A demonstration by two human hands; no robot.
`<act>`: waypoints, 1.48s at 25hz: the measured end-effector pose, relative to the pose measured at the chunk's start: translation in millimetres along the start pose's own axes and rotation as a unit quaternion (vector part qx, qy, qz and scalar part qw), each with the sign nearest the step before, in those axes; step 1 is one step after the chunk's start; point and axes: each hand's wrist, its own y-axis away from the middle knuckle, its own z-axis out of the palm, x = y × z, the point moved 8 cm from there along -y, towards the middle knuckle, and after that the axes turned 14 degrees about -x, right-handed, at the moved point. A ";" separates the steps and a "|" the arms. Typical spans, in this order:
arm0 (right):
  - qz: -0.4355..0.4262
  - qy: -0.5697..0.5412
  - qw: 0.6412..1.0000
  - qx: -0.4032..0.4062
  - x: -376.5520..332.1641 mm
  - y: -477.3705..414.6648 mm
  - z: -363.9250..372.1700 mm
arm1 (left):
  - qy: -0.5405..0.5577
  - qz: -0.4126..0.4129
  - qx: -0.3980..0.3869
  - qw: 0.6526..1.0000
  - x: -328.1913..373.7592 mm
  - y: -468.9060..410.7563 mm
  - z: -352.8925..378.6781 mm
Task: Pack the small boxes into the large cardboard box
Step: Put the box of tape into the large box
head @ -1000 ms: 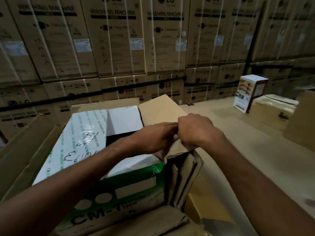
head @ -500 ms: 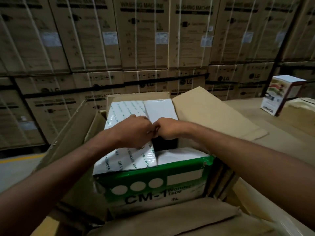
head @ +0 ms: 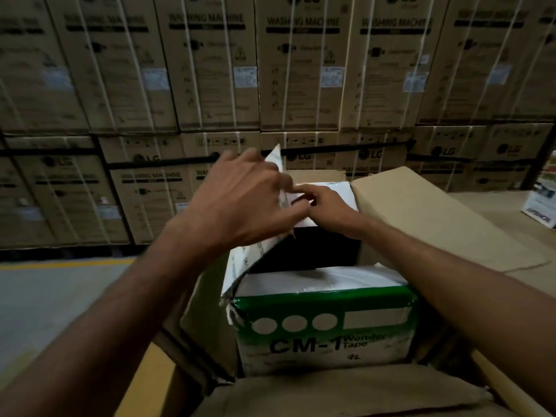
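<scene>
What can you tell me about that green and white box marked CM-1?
The green and white box looks like printed cardboard, with three white circles and "CM-1 Wonder Tape" on its front. It stands upright inside the large cardboard box. Its top is open and dark inside. The left hand lifts its left flap; the right hand touches the far flap.

Small box (head: pixel 323 326): green band with 3 white circles and a white rectangle, black "CM-1" lettering on white
Flap (head: pixel 252 260): white, small dark print
Large box (head: pixel 421 218): plain brown
Stacked cartons (head: pixel 301 70): brown, black print, white straps
Floor line (head: pixel 60 264): yellow
</scene>
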 end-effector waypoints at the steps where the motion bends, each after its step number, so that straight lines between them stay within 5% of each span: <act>1: 0.006 0.004 1.000 -0.009 3.8 -3.2 6.3 | -0.017 -0.043 -0.013 0.999 -5.8 2.8 -8.7; 11: -0.098 0.091 0.980 -0.149 -70.6 -36.4 54.6 | -0.082 -0.235 -0.171 0.953 -65.2 28.9 -1.9; 15: -0.050 0.121 0.980 -0.150 -35.4 -30.9 60.7 | -0.038 -0.161 -0.230 0.959 -71.1 3.2 70.8; 20: 0.039 0.213 0.943 -0.252 18.9 -25.2 68.3 | 0.015 -0.031 -0.192 0.981 -31.4 -39.6 132.5; 26: 0.162 0.232 0.883 -0.373 67.0 -14.4 70.2 | 0.090 0.021 -0.377 0.922 11.4 -51.6 171.1; 32: 0.206 0.051 0.897 -0.387 60.3 -1.7 48.4 | 0.249 0.015 -0.224 0.942 -15.2 -61.7 137.2; 37: 0.224 -0.081 0.870 -0.432 48.2 1.2 18.3 | 0.484 -0.019 -0.218 0.847 -40.0 -48.8 100.1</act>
